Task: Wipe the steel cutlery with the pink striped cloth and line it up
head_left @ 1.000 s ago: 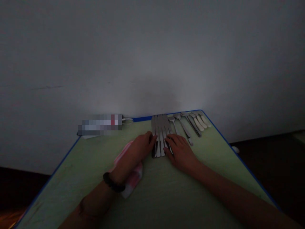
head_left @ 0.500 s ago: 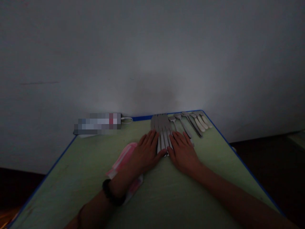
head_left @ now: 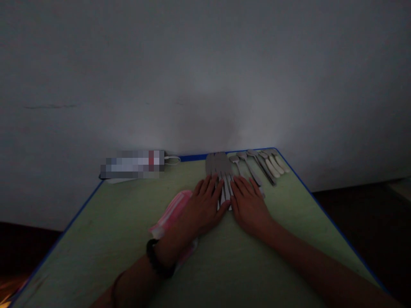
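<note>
Several metal table knives (head_left: 218, 162) lie side by side in a row, blades toward the wall and handles toward me. My left hand (head_left: 208, 201) rests flat, fingers extended, over the left part of the handles. Against the right side of the row lies my right hand (head_left: 248, 203), also flat with its fingers out. The two thumbs come close together near the handle ends. Neither hand grasps anything. My fingers hide some of the handles. A pink and white soft-looking item (head_left: 173, 211) is partly covered by my left forearm.
Right of the knives lie metal spoons (head_left: 252, 169) and several pieces with pale handles (head_left: 271, 164). At the back left sits a blurred-out flat item (head_left: 131, 164) with a white cable (head_left: 173, 160). The green table (head_left: 112, 239) has a blue edge and meets a wall.
My left hand has slid right over more of the knife handles, so the gap between my hands is narrower. My right hand has hardly moved. The view has shifted slightly.
</note>
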The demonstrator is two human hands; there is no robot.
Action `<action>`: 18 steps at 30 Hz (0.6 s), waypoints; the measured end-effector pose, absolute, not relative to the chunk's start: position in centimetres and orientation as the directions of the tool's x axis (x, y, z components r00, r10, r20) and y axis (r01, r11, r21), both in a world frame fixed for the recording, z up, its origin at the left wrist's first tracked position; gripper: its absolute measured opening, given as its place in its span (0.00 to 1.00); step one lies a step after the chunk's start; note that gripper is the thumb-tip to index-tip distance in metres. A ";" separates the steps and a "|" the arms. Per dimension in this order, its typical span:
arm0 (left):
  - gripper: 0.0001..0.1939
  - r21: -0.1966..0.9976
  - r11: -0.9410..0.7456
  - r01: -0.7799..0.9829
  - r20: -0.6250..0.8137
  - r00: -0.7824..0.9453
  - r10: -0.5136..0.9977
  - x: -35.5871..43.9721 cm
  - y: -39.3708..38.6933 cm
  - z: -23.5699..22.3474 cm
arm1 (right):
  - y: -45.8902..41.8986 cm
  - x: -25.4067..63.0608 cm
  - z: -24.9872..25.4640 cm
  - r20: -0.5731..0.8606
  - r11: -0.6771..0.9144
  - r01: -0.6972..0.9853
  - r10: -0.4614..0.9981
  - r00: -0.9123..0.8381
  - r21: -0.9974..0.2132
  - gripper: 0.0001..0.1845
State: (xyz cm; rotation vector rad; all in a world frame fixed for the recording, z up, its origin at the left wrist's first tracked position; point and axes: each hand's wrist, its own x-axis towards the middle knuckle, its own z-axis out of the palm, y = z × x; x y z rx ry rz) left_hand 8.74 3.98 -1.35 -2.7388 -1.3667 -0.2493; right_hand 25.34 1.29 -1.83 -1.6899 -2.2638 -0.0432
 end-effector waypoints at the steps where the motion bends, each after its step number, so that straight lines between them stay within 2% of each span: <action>1: 0.31 0.012 -0.604 0.797 0.174 0.594 0.786 8.8 3.9 -1.3 | 1.3 25.3 -1.8 0.274 0.297 0.941 0.930 -0.245 -0.165 0.26; 9: 0.31 0.075 -0.667 0.741 0.140 0.655 0.743 8.6 4.0 -1.0 | 1.2 25.5 -1.7 0.315 0.280 0.936 0.927 -0.206 -0.212 0.25; 14: 0.35 0.097 -0.706 0.701 0.128 0.695 0.708 8.6 3.8 -0.4 | 1.2 25.7 -1.8 0.304 0.305 0.933 0.922 -0.239 -0.193 0.25; 18: 0.33 0.101 -0.707 0.700 0.122 0.696 0.707 8.8 3.7 -0.4 | 1.3 25.7 -1.8 0.283 0.329 0.927 0.920 -0.272 -0.179 0.25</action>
